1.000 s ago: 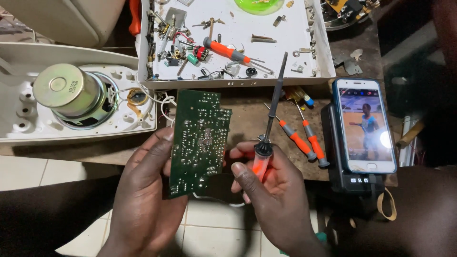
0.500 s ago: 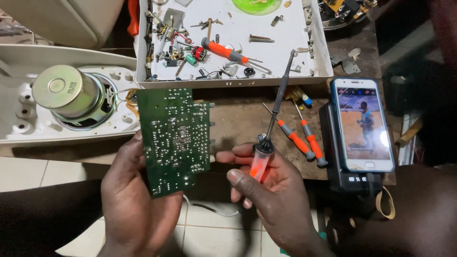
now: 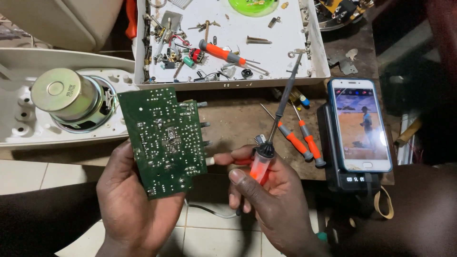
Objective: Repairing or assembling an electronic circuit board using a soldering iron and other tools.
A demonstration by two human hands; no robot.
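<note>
My left hand (image 3: 131, 204) holds a green circuit board (image 3: 164, 140) from below, solder side up and tilted, over the bench's front edge. My right hand (image 3: 271, 204) grips a screwdriver (image 3: 273, 131) by its clear orange handle. Its long dark shaft points up and away toward the white tray. The right forefinger stretches left and touches the board's right edge, where small parts stick out.
A white tray (image 3: 314, 43) of screws, small parts and an orange-handled tool lies at the back. A speaker (image 3: 66, 97) sits in a white casing (image 3: 28, 128) on the left. Two small orange screwdrivers (image 3: 300, 140) lie on the brown bench. A phone (image 3: 362, 126) plays video on a power bank at right.
My left hand has shifted the board left and turned it, so its top leans leftward. My right hand with the screwdriver stayed nearly in place, its forefinger now reaching to the board's edge.
</note>
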